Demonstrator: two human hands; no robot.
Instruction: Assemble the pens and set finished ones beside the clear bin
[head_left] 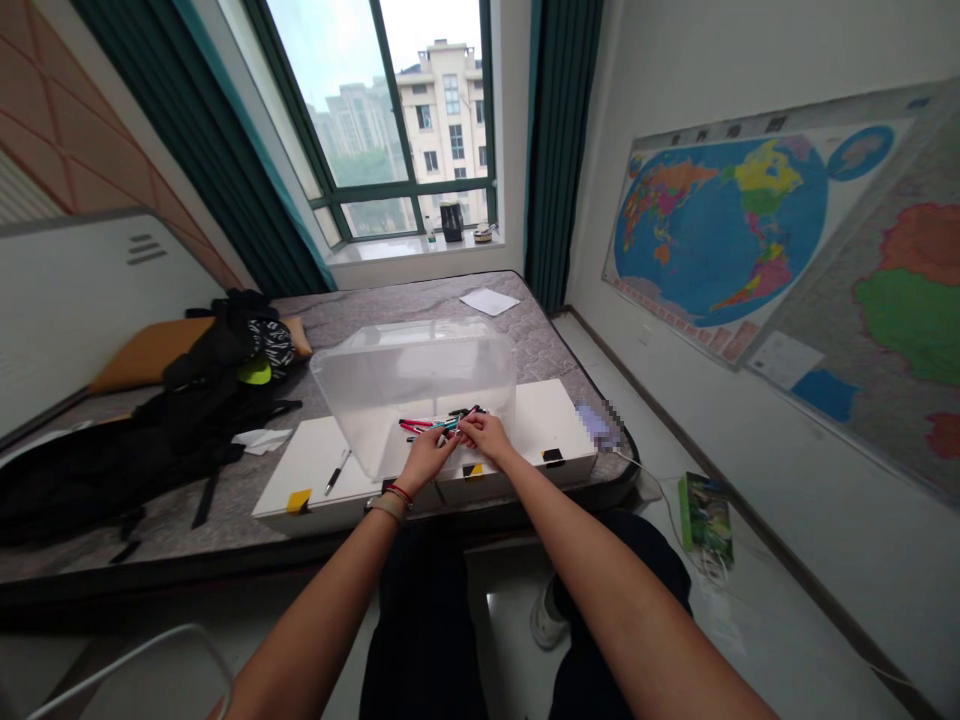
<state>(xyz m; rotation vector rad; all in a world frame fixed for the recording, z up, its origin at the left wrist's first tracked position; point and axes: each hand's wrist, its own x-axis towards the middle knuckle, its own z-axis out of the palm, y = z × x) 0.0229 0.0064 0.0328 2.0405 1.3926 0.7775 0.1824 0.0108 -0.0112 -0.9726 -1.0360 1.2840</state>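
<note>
My left hand [428, 455] and my right hand [484, 437] meet at the front of a clear plastic bin [420, 370], which lies tipped with its opening toward me. Fingers of both hands are pinched together on a slim pen, mostly hidden by the fingertips. Just behind them lies a loose pile of pens: a red pen [411, 423] points left, and several dark ones lie at the back. A black-and-white pen [337, 473] rests apart on the white box [311, 450] to the left of the bin.
Under the bin, white boxes with yellow and black tabs [298, 501] sit on a grey mattress [405, 300]. A paper sheet [490, 301] lies farther back. Black bags [150, 430] are at left. A purple object [598, 425] with a cable is at right, a green box [706, 518] on the floor.
</note>
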